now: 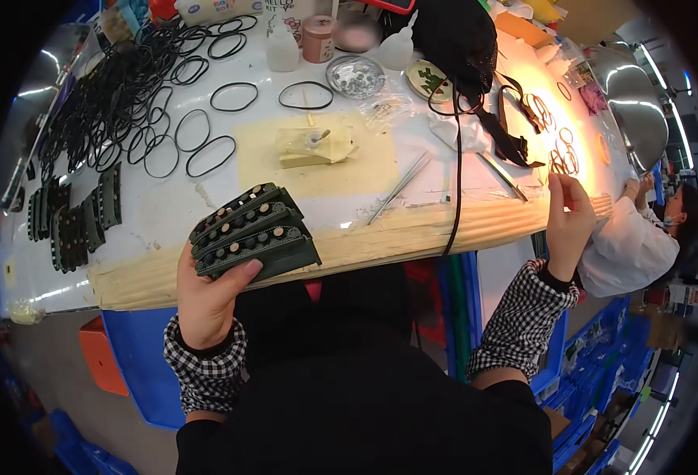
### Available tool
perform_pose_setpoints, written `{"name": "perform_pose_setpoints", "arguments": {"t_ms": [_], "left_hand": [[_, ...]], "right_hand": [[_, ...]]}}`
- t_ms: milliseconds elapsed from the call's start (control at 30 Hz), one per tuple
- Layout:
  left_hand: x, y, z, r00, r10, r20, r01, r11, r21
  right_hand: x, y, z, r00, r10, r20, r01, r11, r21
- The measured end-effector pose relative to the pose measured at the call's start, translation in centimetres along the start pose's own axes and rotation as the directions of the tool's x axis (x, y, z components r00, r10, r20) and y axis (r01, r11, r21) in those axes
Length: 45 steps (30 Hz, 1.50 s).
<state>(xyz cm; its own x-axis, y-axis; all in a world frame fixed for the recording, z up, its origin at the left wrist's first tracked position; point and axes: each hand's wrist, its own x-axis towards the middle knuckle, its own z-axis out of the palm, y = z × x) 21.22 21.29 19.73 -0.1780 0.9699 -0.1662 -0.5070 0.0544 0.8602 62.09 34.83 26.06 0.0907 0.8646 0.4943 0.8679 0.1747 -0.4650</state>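
Note:
My left hand [210, 297] is closed round a fanned stack of dark green moulded strips with rows of small wheels [250, 229], like toy tank side pieces. The thumb presses on the lowest strip, just above the table's front edge. Over at the right, the fingertips of my right hand [568, 218] are drawn together in a pinch. Thin black rubber bands [564, 154] lie right by those fingertips under a bright warm light. Whether a band is between them I cannot make out. More green strips [72, 229] stand in groups at the left of the table.
A large heap of black bands [107, 87] covers the back left. A yellow taped block [313, 146], tweezers [400, 186], a dish of small parts [355, 77] and a white bottle [282, 47] stand mid-table. Ribbed padding [349, 249] lines the front edge. Another person [634, 237] sits at right.

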Motion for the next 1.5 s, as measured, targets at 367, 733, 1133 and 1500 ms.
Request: {"name": "perform_pose_setpoints", "arguments": {"t_ms": [367,733,1133,1500], "left_hand": [[0.1,0.4,0.2,0.996,-0.085,0.027,0.086,0.995,-0.056],[0.1,1.3,0.9,0.990,-0.125,0.059,0.127,0.991,-0.034],[1.1,1.3,2.0,0.930,-0.246,0.272,0.231,0.969,0.087],[1.2,0.8,1.4,0.885,-0.320,0.337,0.323,0.945,0.050]], "right_hand": [[2.7,-2.4,7.7,0.899,-0.287,0.330,0.339,0.934,-0.109],[4.1,-6.3,9.0,0.957,-0.291,-0.006,0.259,0.841,0.474],[-0.2,-17.7,5.7,0.267,-0.907,0.326,0.535,0.421,0.733],[1.1,-18.8,5.2,-0.166,-0.878,0.449,0.747,0.185,0.638]]}}
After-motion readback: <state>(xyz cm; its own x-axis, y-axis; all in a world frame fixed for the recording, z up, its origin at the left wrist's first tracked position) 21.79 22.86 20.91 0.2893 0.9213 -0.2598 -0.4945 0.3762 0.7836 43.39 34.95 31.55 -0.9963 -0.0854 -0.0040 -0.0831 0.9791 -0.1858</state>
